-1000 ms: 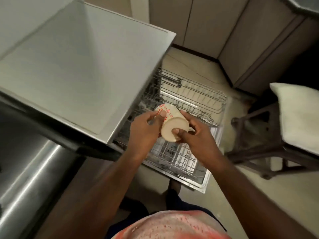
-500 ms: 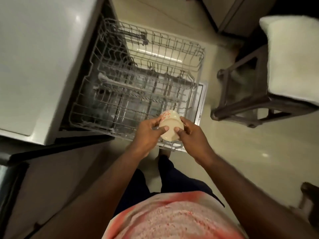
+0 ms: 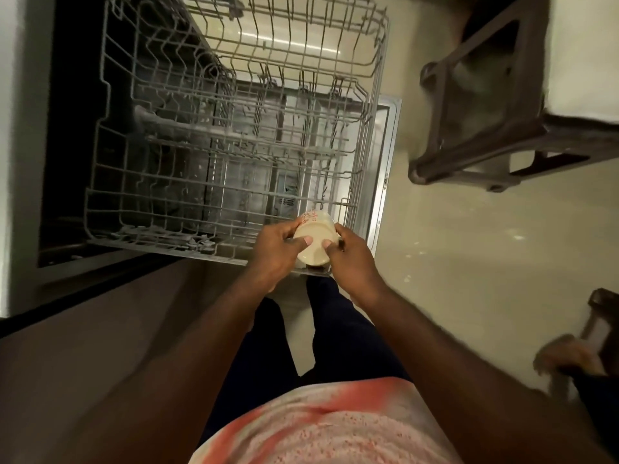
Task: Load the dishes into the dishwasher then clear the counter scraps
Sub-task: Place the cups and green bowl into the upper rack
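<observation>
A cream cup [image 3: 315,241] with red markings is turned so its base faces me. My left hand [image 3: 276,252] grips its left side and my right hand [image 3: 351,259] grips its right side, thumbs on the base. The cup hangs over the near right corner of the pulled-out grey wire dishwasher rack [image 3: 110,182], just above its front rim. No dishes show in the rack. Below it lies the open dishwasher door [image 3: 385,162].
A dark wooden stool [image 3: 485,128] with a pale cushion stands on the floor right of the rack. The counter edge [image 3: 20,128] runs along the left. Another person's hand [image 3: 566,358] and a dark chair part show at the lower right.
The view has swung down and closer over the rack, so the counter top has left the frame. Both hands have carried the cup lower, to the rack's near right corner.
</observation>
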